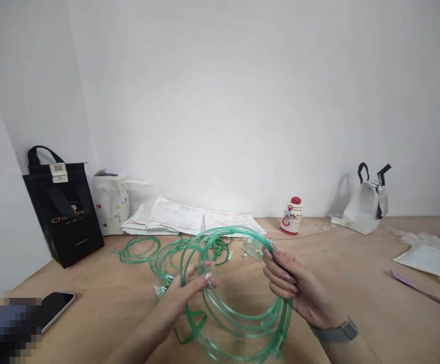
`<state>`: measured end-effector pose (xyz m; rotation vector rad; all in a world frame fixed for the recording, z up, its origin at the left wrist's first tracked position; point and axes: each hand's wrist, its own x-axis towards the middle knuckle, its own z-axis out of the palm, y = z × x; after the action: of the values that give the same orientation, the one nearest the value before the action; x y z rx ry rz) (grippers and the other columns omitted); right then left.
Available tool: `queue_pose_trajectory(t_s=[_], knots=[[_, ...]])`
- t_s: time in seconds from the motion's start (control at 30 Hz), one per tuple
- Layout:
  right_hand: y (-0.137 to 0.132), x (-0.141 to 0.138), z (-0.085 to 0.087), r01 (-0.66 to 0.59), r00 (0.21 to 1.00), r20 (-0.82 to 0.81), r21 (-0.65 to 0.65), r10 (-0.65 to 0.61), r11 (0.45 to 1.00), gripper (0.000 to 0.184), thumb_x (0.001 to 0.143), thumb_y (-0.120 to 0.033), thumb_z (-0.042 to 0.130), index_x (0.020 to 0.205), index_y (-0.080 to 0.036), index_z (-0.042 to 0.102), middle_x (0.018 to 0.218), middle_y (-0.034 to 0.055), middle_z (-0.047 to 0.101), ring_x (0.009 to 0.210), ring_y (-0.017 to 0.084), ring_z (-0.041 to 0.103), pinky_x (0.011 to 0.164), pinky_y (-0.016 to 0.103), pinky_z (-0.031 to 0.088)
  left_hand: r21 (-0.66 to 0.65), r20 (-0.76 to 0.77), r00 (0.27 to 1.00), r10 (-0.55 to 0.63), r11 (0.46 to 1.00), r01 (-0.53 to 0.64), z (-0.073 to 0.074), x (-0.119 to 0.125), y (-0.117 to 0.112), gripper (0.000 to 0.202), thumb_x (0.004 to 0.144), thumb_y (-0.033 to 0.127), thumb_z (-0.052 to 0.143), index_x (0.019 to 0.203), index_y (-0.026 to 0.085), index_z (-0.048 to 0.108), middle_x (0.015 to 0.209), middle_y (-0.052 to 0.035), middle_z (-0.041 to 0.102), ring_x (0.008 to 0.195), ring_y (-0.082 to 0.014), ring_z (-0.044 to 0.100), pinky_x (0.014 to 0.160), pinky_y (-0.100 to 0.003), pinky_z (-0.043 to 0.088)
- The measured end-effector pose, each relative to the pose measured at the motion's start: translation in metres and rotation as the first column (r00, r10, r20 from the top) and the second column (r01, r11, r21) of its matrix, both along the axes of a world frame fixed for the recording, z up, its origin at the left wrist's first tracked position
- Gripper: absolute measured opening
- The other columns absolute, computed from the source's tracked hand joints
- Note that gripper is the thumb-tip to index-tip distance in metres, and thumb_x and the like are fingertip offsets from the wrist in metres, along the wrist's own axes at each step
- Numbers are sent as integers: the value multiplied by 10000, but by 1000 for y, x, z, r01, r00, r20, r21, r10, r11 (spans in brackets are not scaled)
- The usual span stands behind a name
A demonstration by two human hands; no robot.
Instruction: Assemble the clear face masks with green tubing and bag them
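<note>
A coil of clear green plastic tubing [238,323] is held up over the table in several loose loops. My right hand [290,283], with a grey band at the wrist, has its fingers wrapped round the bunched right side of the coil. At the left side, my left hand [193,288] has strands passing between its thumb and fingers. Connectors at the lower right of the coil are blurred. A flat green strap [195,331] hangs or lies below my left hand; I cannot tell which. Behind the coil, more green tubing [140,251] lies in loops on the table.
White printed packets [176,215] lie along the wall. A black bag [66,217] and a white dotted bag [111,205] stand left, near a phone [55,308]. Rightward are a red-capped bottle [291,217], a white bag [361,210], purple-handled scissors or tweezers [424,290] and wrappers [428,259].
</note>
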<state>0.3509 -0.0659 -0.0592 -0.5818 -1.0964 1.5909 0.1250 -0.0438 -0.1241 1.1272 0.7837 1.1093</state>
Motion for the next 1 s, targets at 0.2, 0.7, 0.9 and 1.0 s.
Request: queue_pose_trajectory(t_s=[0.2, 0.7, 0.9, 1.0], knots=[[32, -2, -14, 110, 993, 28, 11, -111, 994, 213, 771, -359, 620, 758, -156, 561, 437, -116, 259, 372, 25, 73, 304, 114, 137, -60, 39, 996, 84, 995, -81, 2, -4, 19, 351, 693, 465, 638, 747, 119, 672, 617, -64, 694, 557, -195, 653, 539, -299, 512], [68, 30, -29, 480, 873, 47, 83, -485, 873, 314, 569, -399, 764, 631, -185, 543, 531, -32, 528, 453, 88, 464, 406, 213, 399, 66, 322, 928, 189, 973, -221, 40, -47, 22, 244, 711, 363, 670, 662, 133, 607, 397, 108, 341, 322, -7, 272, 323, -96, 283], [51, 72, -12, 654, 741, 34, 190, -671, 732, 395, 567, -458, 730, 546, -188, 443, 409, -107, 295, 345, 26, 216, 337, 180, 195, 245, 262, 947, 186, 936, -251, 77, -69, -10, 285, 852, 321, 490, 673, 128, 599, 421, 98, 241, 392, -41, 95, 324, -103, 190], [38, 91, 0, 734, 637, 63, 254, -768, 630, 389, 579, -490, 698, 561, -193, 447, 413, -105, 284, 351, 35, 202, 353, 201, 177, 231, 244, 957, 157, 949, -214, 87, -73, -18, 308, 857, 328, 470, 655, 135, 602, 423, 95, 210, 405, -49, 75, 329, -104, 194]])
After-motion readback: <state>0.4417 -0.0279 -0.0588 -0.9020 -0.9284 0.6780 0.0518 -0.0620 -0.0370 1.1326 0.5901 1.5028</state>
